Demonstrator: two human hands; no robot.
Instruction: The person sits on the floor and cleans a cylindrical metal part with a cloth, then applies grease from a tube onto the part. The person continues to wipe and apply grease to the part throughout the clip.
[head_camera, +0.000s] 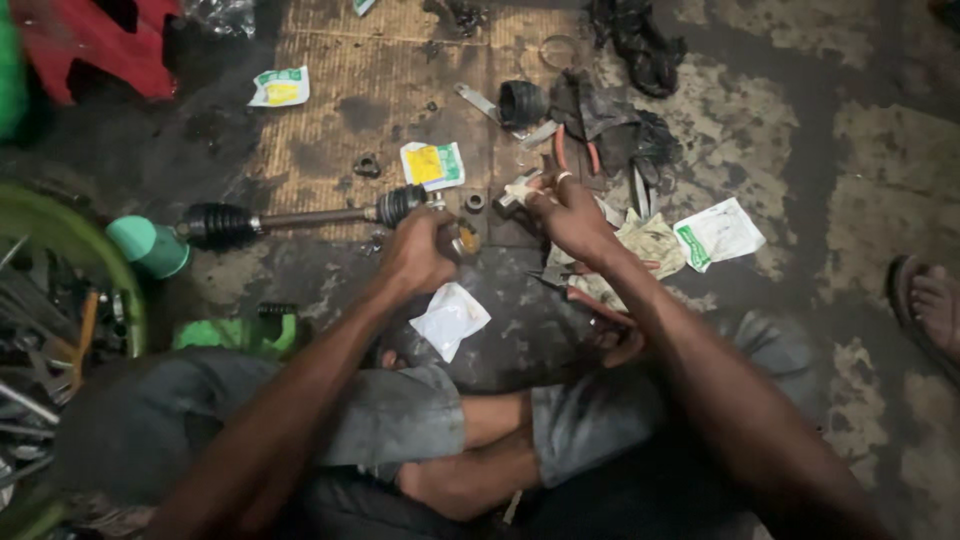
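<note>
A car drive shaft (300, 217) with black rubber boots lies across a woven mat (330, 110) on a grimy floor. My left hand (418, 250) is closed around a round metal joint part (465, 240) at the shaft's right end. My right hand (568, 212) pinches a small pale metal piece (518, 190) just right of that joint, and a ring shows on one finger. I sit cross-legged with my knees below both hands.
Several white and green-yellow packets (432, 165) and a torn white wrapper (450, 318) lie around. A black rubber boot (522, 103), dark rags (610, 125) and pliers (570, 150) sit behind. A green bucket of tools (60, 290) is left; another person's sandalled foot (925, 305) is right.
</note>
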